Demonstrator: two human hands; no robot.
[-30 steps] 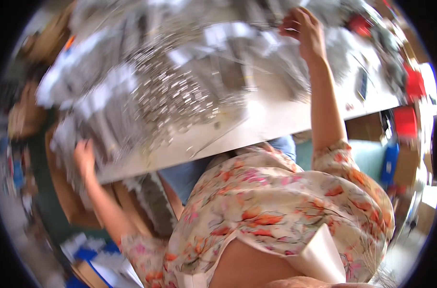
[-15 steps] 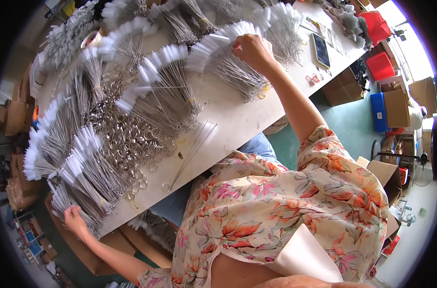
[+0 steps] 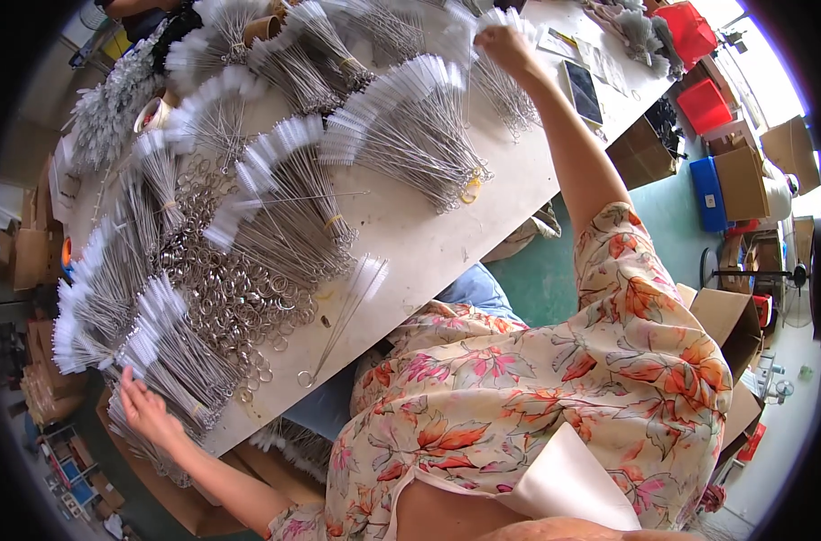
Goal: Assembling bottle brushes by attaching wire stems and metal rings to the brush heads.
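Bundles of thin wire brushes with white bristle ends cover the table. My left hand [image 3: 149, 413] lies against a brush bundle [image 3: 144, 446] at the near left corner, its fingers stretched out and apart. Close by is another brush bundle [image 3: 180, 352]. My right hand [image 3: 511, 50] reaches to the far side, its fingers drawn together beside the bristles of a far brush bundle [image 3: 505, 95]. What is between those fingers is too small to make out. A fanned, yellow-banded brush bundle [image 3: 406, 135] lies to the left of the right forearm.
A heap of metal rings [image 3: 235, 279] fills the table's middle left. Some loose brushes [image 3: 352, 302] and a single ring [image 3: 305, 379] lie near the front edge. A phone [image 3: 583, 92] rests at the far right. Red bins [image 3: 705, 106] and cartons [image 3: 643, 149] stand beyond the table.
My right hand has left the fanned, yellow-banded bundle and moved farther off to the bundle on its right. My left hand has shifted slightly, and its curled fingers have straightened.
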